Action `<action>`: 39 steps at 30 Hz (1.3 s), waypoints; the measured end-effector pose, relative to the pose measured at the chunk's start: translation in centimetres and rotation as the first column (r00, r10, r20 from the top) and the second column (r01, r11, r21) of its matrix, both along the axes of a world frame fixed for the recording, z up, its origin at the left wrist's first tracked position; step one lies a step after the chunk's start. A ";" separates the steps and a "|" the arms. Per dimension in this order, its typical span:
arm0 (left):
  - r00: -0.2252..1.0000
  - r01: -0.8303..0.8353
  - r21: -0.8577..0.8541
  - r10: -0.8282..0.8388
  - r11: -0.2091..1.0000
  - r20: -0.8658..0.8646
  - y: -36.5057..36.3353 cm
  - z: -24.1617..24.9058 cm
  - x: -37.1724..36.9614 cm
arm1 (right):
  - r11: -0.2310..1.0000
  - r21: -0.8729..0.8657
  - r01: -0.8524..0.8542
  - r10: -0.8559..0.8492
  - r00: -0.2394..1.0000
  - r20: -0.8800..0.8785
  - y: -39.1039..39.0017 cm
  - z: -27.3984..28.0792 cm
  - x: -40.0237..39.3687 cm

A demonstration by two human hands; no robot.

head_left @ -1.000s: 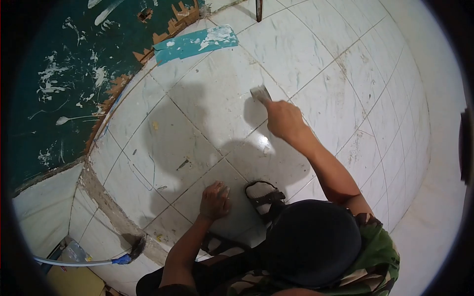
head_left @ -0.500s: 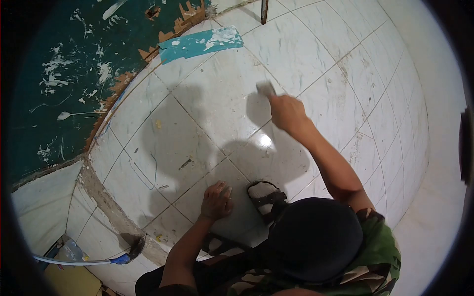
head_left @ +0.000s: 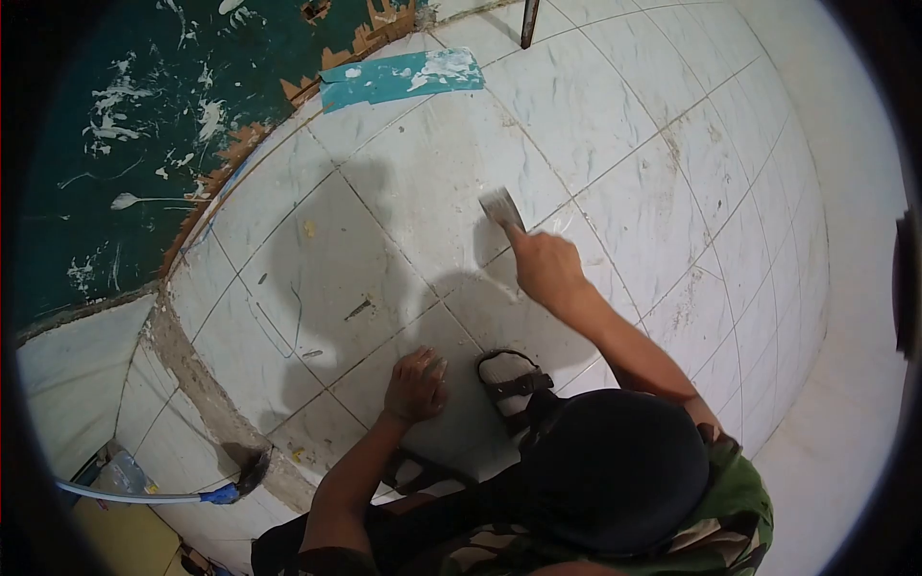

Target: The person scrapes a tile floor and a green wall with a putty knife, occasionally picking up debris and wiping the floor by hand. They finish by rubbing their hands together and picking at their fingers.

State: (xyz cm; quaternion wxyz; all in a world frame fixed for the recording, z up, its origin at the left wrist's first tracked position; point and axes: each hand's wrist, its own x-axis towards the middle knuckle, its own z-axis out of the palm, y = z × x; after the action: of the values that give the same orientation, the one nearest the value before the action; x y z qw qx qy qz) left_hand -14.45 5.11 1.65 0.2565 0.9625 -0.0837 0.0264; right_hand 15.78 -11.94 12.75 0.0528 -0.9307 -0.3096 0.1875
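My right hand (head_left: 545,267) is closed around a scraper with a flat grey metal blade (head_left: 500,206), held over the white tiled floor (head_left: 442,144). The blade points up and to the left, and its shadow falls beside it. Whether its edge touches the tile I cannot tell. My left hand (head_left: 417,386) is near the floor left of a dark sandal (head_left: 517,381), its fingers curled in. Whether it holds anything is hidden. Small bits of debris (head_left: 358,308) lie on the tiles.
A teal strip with white smears (head_left: 403,79) lies by the splintered edge of a dark green board (head_left: 144,144). A thin dark post (head_left: 529,24) stands at the top. At lower left are a brush with a blue collar (head_left: 223,493) and a rough cement strip (head_left: 197,379).
My right hand has moved down with the scraper, whose blade now shows more clearly, tilted up-left. My left hand has stayed nearly in place. The view has shifted slightly.
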 end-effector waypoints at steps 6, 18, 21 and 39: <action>1.000 0.003 -0.018 -0.003 1.000 0.011 0.0 0.2 0.0 | 0.998 0.061 -0.007 0.004 0.999 0.036 0.4 -0.2 -0.3; 1.000 0.009 -0.011 -0.009 1.000 -0.025 0.0 -0.1 -0.4 | 0.998 0.056 0.015 -0.015 1.000 -0.005 -1.7 -0.4 -2.8; 1.000 0.000 -0.031 0.000 1.000 0.008 0.0 -0.1 -0.2 | 0.986 -0.082 0.147 -0.155 0.982 -0.107 -3.2 0.6 -4.9; 1.000 0.000 0.004 0.000 1.000 0.022 -0.3 0.4 0.1 | 0.965 0.169 0.202 -0.223 0.968 0.114 -2.9 -3.7 2.9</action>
State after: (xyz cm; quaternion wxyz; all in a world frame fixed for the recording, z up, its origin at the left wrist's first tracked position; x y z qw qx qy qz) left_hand -14.35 4.79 2.04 0.2535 0.9627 -0.0865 0.0369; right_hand 18.67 -14.88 9.00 0.1249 -0.9619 -0.2243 0.0941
